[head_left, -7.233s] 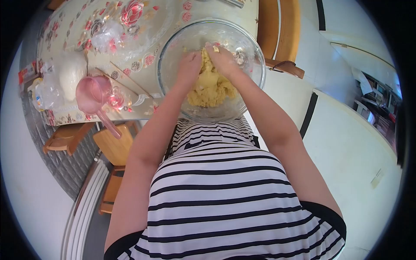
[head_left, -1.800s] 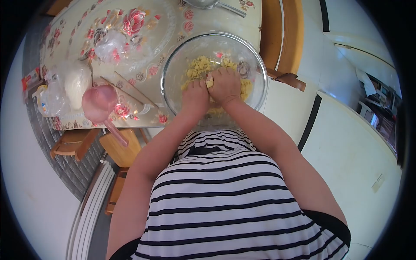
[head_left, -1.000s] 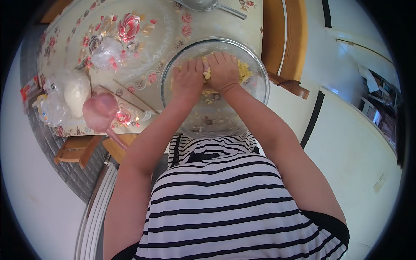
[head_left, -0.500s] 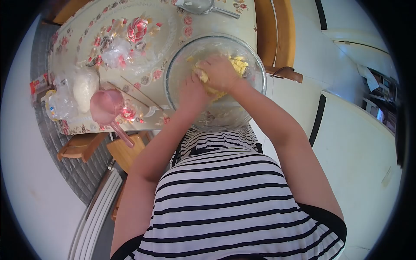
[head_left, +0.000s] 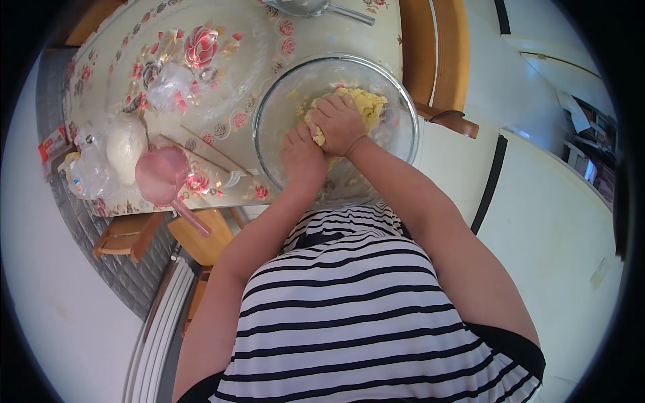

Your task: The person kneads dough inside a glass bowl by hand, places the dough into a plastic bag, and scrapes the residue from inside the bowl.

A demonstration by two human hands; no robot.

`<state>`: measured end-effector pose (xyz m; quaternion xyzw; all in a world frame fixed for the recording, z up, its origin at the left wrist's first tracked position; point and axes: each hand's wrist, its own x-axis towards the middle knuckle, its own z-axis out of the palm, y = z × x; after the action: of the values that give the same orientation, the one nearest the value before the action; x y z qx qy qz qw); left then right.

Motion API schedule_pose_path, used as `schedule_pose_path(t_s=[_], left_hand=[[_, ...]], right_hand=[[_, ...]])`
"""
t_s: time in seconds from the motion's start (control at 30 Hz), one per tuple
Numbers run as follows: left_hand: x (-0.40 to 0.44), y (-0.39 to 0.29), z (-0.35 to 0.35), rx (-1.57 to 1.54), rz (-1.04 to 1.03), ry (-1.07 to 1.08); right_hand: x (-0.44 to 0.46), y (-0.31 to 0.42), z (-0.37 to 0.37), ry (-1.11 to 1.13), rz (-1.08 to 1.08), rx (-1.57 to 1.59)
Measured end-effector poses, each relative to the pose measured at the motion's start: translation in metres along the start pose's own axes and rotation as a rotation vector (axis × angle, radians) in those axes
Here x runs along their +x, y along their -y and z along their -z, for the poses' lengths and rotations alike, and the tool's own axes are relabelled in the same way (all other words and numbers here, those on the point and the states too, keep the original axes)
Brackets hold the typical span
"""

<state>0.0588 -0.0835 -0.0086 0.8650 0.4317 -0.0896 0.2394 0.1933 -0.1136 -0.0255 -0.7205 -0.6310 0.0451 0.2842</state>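
Observation:
A lump of crumbly yellow dough (head_left: 368, 106) lies in a large clear glass bowl (head_left: 259, 144). My right hand (head_left: 338, 124) is closed over the dough, with its fingers bent across the near left part of the lump. Close beside it, my left hand (head_left: 304, 156) has its fingers curled and presses in at the dough's left side. A bit of dough shows between the two hands. Their palms and the underside of the lump are hidden.
On the flowered tablecloth (head_left: 232, 138) left of the bowl lie chopsticks (head_left: 205, 153), a pink ladle-like scoop (head_left: 161, 176), a bag of white stuff (head_left: 126, 148) and crumpled plastic (head_left: 171, 87). A metal scoop (head_left: 302, 5) lies at the far edge. A wooden chair (head_left: 443, 60) stands at right.
Both hands, blurred before, now show sharply, pressed on the dough. My left hand sits slightly lower and the right has shifted a little. The whole view has tilted slightly.

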Motion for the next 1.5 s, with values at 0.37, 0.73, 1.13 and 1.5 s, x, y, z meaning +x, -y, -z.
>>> schedule_pose_path(t_s=[0.37,0.73,1.13,1.5], left_hand=[[0.0,0.017,-0.037,-0.41,0.023,0.074],[0.09,-0.022,0.039,-1.13,0.108,0.48],[0.073,-0.028,0.048,-0.665,-0.197,0.216],[0.035,0.007,0.05,-0.329,-0.533,0.198]], right_hand=[[-0.006,0.014,0.035,0.161,0.039,-0.039],[-0.042,-0.021,0.016,-0.334,-1.438,0.698],[0.024,-0.013,0.078,0.209,-1.29,0.286],[-0.04,0.003,0.008,-0.102,-0.787,0.343]])
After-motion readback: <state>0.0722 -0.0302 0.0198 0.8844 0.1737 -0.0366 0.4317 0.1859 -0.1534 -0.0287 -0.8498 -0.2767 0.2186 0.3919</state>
